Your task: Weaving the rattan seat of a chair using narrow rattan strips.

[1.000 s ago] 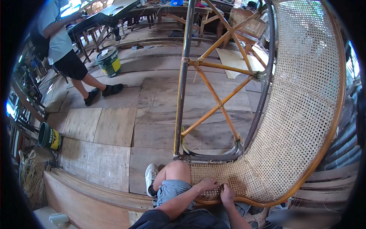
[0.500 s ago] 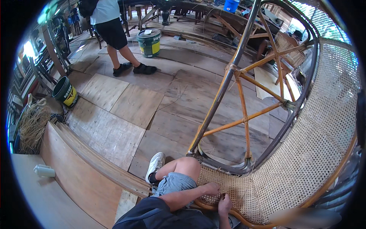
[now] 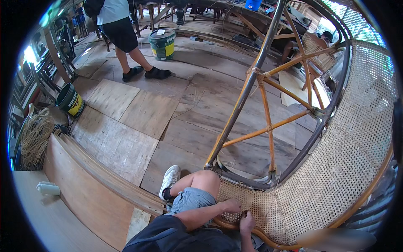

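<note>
Cane webbing (image 3: 331, 155): pale, open-holed sheet set along a curved seat-and-back form; bordered on its near and outer side by a brown rattan rim (image 3: 268, 240). Position: from the person's front, beside the bent knee (image 3: 205, 183), out to the right and up the picture. Long axis: bends; roughly crosswise at the near end, then sweeps away to the upper right.

Left hand (image 3: 232, 206): over the near end, coming in from the left; fingers curled, narrow; grip hidden.

Right hand (image 3: 247, 222): just beside the left, slightly lower, by the rim; fingers bent inward; whether a strand is pinched, cannot tell.

Governing relation: the hands face each other across a small dark spot at the near end; most of the sheet lies to the right of both, the right hand being nearer to it.

Adjoining: dark side pole (image 3: 243, 103) with brown crossed poles (image 3: 270, 128), beyond the hands, well apart from the fingers.
</note>
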Demonstrator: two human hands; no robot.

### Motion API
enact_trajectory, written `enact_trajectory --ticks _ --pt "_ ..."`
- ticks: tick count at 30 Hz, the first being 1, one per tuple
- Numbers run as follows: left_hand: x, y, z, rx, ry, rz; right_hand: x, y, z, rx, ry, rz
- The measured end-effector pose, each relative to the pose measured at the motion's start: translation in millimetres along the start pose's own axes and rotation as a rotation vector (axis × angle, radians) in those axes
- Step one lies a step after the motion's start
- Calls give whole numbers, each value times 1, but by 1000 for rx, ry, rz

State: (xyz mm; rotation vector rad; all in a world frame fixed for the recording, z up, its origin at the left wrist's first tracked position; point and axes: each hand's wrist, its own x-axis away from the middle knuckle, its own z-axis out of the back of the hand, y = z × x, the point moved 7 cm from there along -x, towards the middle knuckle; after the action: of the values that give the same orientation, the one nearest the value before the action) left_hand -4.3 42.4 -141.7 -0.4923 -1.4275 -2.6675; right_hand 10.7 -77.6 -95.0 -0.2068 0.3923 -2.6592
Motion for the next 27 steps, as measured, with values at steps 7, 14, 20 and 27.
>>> enact_trajectory --ticks 7,14,20,27 --pt "2 1 3 2 13 -4 2 -2 1 2 14 13" --pt "-1 -3 1 13 11 -9 0 -3 1 20 -17 -20" --pt "-1 -1 3 14 -9 -18 -1 -1 0 5 -1 -1" --pt "1 -2 3 31 -27 9 2 2 -6 27 1 -13"
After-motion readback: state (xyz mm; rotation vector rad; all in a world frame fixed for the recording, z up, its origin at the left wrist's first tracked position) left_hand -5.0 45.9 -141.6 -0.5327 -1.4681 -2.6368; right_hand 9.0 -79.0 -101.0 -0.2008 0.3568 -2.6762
